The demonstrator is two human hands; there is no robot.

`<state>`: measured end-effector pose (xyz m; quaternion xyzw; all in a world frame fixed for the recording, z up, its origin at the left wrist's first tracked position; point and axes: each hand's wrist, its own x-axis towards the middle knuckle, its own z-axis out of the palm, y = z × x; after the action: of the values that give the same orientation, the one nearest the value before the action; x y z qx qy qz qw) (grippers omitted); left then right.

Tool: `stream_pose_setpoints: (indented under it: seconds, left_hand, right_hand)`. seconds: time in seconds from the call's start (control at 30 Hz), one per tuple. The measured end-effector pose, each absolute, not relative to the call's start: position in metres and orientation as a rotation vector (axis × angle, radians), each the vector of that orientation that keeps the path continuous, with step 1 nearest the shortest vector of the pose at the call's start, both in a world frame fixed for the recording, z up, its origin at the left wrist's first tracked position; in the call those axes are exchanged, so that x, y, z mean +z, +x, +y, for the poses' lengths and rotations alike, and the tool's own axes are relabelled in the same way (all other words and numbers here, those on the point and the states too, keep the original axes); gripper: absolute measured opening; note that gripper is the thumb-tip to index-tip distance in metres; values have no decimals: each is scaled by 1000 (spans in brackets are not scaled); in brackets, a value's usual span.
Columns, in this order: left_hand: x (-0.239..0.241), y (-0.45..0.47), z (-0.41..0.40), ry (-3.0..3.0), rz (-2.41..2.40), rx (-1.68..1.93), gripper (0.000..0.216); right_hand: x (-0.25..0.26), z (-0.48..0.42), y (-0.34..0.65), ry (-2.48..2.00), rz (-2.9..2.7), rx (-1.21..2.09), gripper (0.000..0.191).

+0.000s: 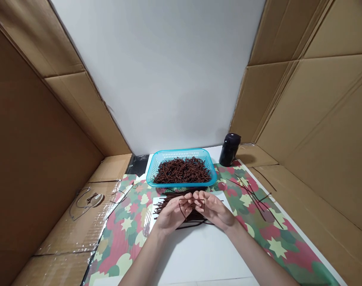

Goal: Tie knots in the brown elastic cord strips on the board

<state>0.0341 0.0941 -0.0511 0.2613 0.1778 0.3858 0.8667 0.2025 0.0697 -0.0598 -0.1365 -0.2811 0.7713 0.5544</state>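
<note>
Left hand (172, 214) and right hand (215, 210) pinch a thin brown cord (180, 208) (bent into a loop), each grip narrow.

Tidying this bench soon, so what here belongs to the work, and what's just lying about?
Work: left hand, right hand, dark brown cord they pinch, cord pile on the white sheet, blue basket of cord pieces.
Lying about: black flask, stray cords on the patterned mat, wire loop on the cardboard.

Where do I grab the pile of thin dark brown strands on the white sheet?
Pinch the loose ends of the thin dark brown strands at the pile's left edge, from the left: they fan out there, while your left hand and right hand cover the middle.
</note>
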Motion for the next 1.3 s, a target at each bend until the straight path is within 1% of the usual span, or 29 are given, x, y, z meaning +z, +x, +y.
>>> stream_pose_setpoints:
  seconds: [0.1, 0.37, 0.7, 0.9, 1.03, 1.23, 1.3]
  left_hand:
    - [-55, 36, 93, 475, 352, 876, 18]
    - [-56, 40, 90, 393, 341, 939, 24]
    - [-51, 45, 92, 677, 527, 870, 25]
    - [-47, 45, 94, 868, 685, 917, 22]
    - [-50, 41, 97, 939, 759, 957, 21]
    - [-53, 37, 101, 993, 824, 949, 32]
    - [-52, 36, 101, 1027, 835, 946, 30]
  right_hand:
    - [-62, 70, 200, -319, -648, 1820, 17]
    - [-66, 72, 200, -310, -601, 1800, 19]
    - [-61, 70, 200, -438, -733, 1762, 27]
    - [-65, 76, 200, -639, -823, 1619, 18]
    - [-68, 80, 200, -740, -876, 1521, 16]
    - [-69, 83, 203, -829, -966, 1433, 12]
    - [-68, 82, 205, -845, -1001, 1419, 11]
